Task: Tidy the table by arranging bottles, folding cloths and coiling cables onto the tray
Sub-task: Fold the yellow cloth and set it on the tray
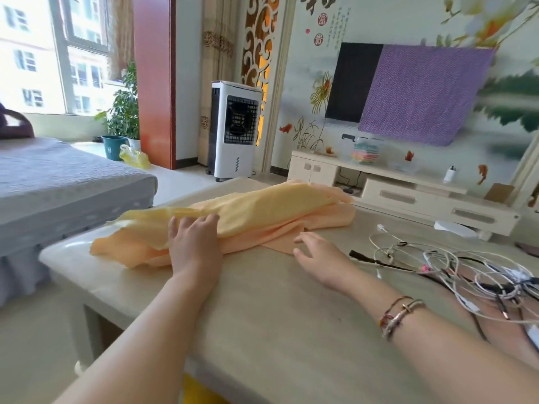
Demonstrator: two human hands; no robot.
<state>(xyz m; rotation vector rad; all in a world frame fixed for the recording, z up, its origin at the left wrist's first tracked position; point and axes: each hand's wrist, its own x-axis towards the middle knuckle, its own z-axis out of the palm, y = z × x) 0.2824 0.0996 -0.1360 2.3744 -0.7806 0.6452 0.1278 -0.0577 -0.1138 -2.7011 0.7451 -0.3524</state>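
A long pale-orange cloth [262, 208] lies folded lengthwise across the far side of the beige table [262, 316]. My left hand [194, 243] rests flat on the cloth's near left part, fingers spread. My right hand [318, 258] hovers palm-down just over the table beside the cloth's near edge, fingers apart and holding nothing. A tangle of white and black cables [455, 272] sprawls on the table to the right of my right hand. No tray or bottle is in view.
A grey-covered sofa [67, 185] stands left of the table. Beyond the table are a white air cooler [234, 129] and a low TV cabinet [408, 196]. The table's left edge runs near the cloth's left end.
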